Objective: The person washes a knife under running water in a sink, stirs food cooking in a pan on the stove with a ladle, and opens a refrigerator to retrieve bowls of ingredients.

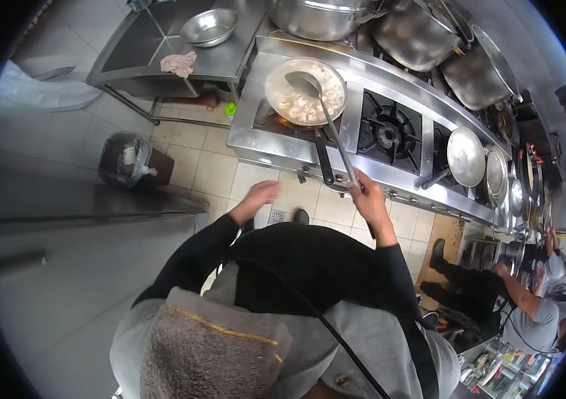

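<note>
My right hand (370, 203) is wrapped round the handle of a long metal ladle (337, 136). The ladle's bowl rests in a frying pan (285, 110) holding pale chunks in a light, wet sauce. Flame shows under the pan, whose black handle (323, 157) points toward me and is held by neither hand. My left hand (259, 199) hovers over the floor in front of the stove, empty, its fingers apart and slightly blurred.
The stove (246, 136) has a bare burner (389, 133) beside the pan. Large pots (416, 36) stand behind; more pans (465, 156) lie right. A steel counter (220, 63) holds a bowl (210, 28) and cloth (178, 64). A bin (123, 159) stands left; people (529, 316) are right.
</note>
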Demonstrator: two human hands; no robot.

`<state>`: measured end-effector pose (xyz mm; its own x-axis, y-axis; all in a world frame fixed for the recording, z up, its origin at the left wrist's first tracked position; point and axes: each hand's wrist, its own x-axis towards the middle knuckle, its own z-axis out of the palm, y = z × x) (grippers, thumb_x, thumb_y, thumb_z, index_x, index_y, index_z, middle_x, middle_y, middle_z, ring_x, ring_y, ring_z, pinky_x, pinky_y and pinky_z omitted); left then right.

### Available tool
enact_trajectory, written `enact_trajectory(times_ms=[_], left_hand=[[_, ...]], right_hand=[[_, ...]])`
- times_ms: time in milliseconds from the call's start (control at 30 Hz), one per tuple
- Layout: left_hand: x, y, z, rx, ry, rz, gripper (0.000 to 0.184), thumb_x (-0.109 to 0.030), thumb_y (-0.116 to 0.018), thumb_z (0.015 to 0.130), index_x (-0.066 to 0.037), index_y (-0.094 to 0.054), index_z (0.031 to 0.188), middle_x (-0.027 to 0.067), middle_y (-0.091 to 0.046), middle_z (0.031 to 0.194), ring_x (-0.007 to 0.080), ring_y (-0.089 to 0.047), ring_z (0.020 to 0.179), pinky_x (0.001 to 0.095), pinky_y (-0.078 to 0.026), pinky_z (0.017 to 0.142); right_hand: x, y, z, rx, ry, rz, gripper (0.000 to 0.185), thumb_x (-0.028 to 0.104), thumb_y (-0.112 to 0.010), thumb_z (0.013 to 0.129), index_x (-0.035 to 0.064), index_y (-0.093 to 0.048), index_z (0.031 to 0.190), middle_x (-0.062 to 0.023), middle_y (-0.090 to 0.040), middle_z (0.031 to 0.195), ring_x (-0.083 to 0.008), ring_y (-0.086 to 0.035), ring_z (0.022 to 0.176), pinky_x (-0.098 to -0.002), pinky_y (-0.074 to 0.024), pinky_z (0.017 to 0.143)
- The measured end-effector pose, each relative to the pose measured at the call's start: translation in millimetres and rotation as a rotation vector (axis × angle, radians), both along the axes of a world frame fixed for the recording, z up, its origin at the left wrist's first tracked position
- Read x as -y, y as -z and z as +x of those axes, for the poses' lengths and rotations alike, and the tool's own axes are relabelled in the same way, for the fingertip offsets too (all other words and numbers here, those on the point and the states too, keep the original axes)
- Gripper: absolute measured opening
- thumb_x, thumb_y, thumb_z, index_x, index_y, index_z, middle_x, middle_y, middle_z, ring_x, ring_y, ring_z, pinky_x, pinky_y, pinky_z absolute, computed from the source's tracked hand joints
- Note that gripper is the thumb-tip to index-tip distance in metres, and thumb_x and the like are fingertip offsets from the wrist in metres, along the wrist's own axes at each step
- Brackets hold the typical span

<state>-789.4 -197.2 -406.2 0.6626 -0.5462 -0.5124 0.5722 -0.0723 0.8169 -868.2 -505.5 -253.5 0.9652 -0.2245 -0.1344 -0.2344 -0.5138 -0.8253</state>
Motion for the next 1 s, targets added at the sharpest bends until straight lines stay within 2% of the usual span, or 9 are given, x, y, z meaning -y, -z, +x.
enact_trajectory(times_ms=[33,100,167,267,300,567,800,933,1000], left_hand=[[37.2,2.1,12.4,-0.174,0.053,-0.025,0.053,-0.044,-0.062,0.092,-0.004,-0.056,0.126,0.0073,-0.062,0.113,0.0188,-0.06,0.103,0.0346,-0.048,0.091],[104.6,-20.4,23.5,-0.5,-0.097,-0.221,0.052,-0.048,-0.061,0.091,-0.004,-0.057,0.119,0.0111,-0.062,0.114,0.0206,-0.059,0.104,0.038,-0.048,0.094],[147.2,-47.2,35.4,-0.634,-0.156,-0.384,0.039,-0.046,-0.061,0.092,-0.008,-0.059,0.104,0.0087,-0.063,0.098,0.0196,-0.062,0.09,0.0362,-0.052,0.083],[188.1,-21.1,38.9,-0.571,-0.367,-0.519,0.036,-0.044,-0.067,0.088,-0.01,-0.056,0.093,0.0037,-0.057,0.075,0.0171,-0.058,0.067,0.0304,-0.051,0.062],[197.3,-22.5,38.3,-0.514,-0.423,-0.432,0.033,-0.041,-0.066,0.09,-0.013,-0.05,0.083,-0.0011,-0.048,0.06,0.0136,-0.049,0.05,0.0285,-0.042,0.044],[228.5,-34.2,26.4,-0.326,-0.611,-0.209,0.038,-0.04,-0.065,0.091,-0.012,-0.044,0.077,-0.0017,-0.043,0.056,0.0124,-0.041,0.041,0.0304,-0.037,0.038],[226.0,-34.6,25.5,-0.302,-0.563,-0.229,0.035,-0.039,-0.067,0.09,-0.013,-0.047,0.078,-0.0021,-0.046,0.058,0.0121,-0.047,0.047,0.0297,-0.042,0.043],[204.7,-33.6,16.3,-0.37,-0.457,-0.288,0.036,-0.042,-0.068,0.088,-0.011,-0.053,0.097,0.0068,-0.06,0.077,0.0204,-0.061,0.066,0.0351,-0.053,0.065],[175.3,-34.3,7.7,-0.398,-0.357,-0.272,0.047,-0.047,-0.065,0.089,-0.01,-0.05,0.113,0.0107,-0.063,0.094,0.0229,-0.063,0.085,0.0375,-0.052,0.086]], right_hand=[[-0.5,-12.9,-8.5,-0.148,0.009,0.071,0.043,0.016,-0.064,0.091,0.0006,-0.056,0.13,-0.0105,-0.065,0.077,-0.0156,-0.055,0.066,-0.0328,-0.0482,0.065],[0.6,-24.9,-20.7,-0.197,0.01,0.111,0.043,0.016,-0.063,0.091,0.001,-0.056,0.131,-0.0093,-0.065,0.078,-0.0156,-0.056,0.067,-0.0319,-0.0484,0.066],[13.8,-5.2,-34.2,-0.124,-0.015,0.084,0.043,0.016,-0.064,0.091,0.0014,-0.056,0.131,-0.0124,-0.067,0.082,-0.0166,-0.057,0.068,-0.0313,-0.0489,0.069],[25.5,-18.5,-36.6,-0.213,-0.068,-0.026,0.044,0.017,-0.064,0.09,0.0011,-0.057,0.13,-0.0176,-0.067,0.086,-0.0187,-0.059,0.072,-0.0317,-0.0496,0.073],[30.1,-16.6,-37.5,-0.183,-0.07,-0.032,0.044,0.017,-0.065,0.089,0.0011,-0.057,0.129,-0.024,-0.068,0.092,-0.0235,-0.066,0.079,-0.0333,-0.0507,0.078],[61.0,-2.4,-33.4,-0.14,-0.129,-0.045,0.043,0.014,-0.064,0.089,0.0007,-0.057,0.128,-0.027,-0.067,0.101,-0.0368,-0.068,0.095,-0.0377,-0.0514,0.084],[75.0,-10.1,-35.2,-0.061,-0.184,-0.082,0.042,0.014,-0.064,0.088,-0.0007,-0.058,0.126,-0.0282,-0.065,0.107,-0.0395,-0.065,0.102,-0.0396,-0.0505,0.088],[78.5,-3.0,-31.4,-0.055,-0.168,-0.133,0.041,0.013,-0.064,0.087,-0.0026,-0.059,0.124,-0.0272,-0.065,0.11,-0.0407,-0.063,0.105,-0.0401,-0.0494,0.091],[79.3,-0.7,-27.3,-0.053,-0.132,-0.141,0.041,0.013,-0.064,0.087,-0.0023,-0.059,0.124,-0.0274,-0.065,0.11,-0.041,-0.063,0.105,-0.0404,-0.0495,0.091]])
